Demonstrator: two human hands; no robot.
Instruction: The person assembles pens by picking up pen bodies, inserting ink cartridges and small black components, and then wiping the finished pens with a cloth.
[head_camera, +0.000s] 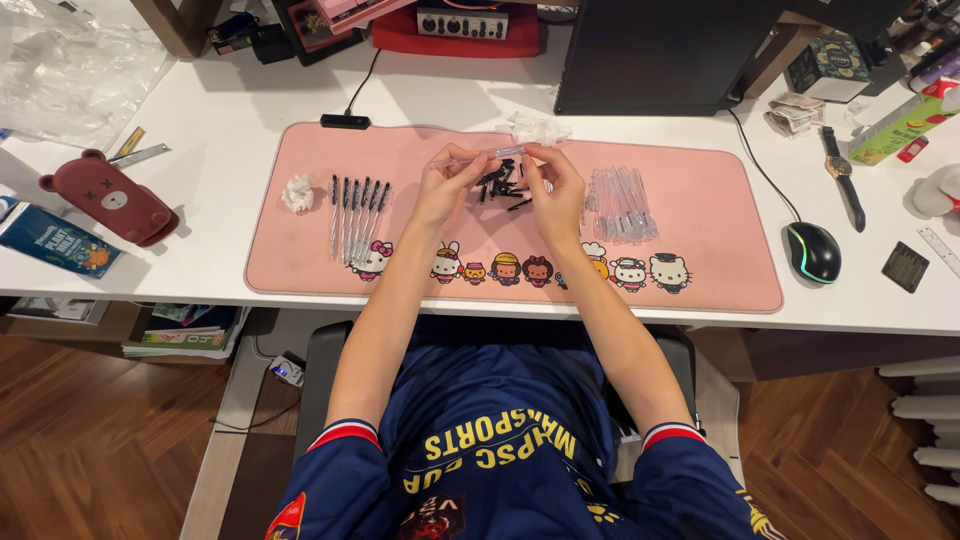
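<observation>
My left hand (445, 185) and my right hand (553, 192) are raised over the pink desk mat (700, 285), both pinching a clear pen barrel (490, 153) held level between them. Under the hands lies a small heap of black pen parts (503, 183). To the left on the mat, several assembled pens (358, 215) lie side by side. To the right sits a pile of clear empty barrels (620, 203). A crumpled white tissue (297, 193) lies left of the pens.
A computer mouse (813, 251) and a wristwatch (840, 175) lie right of the mat. A dark monitor (655, 55) stands behind it. A brown bear-shaped case (110, 197) and a carton (55, 240) sit at the left. Clear plastic wrap (537, 128) lies at the mat's back edge.
</observation>
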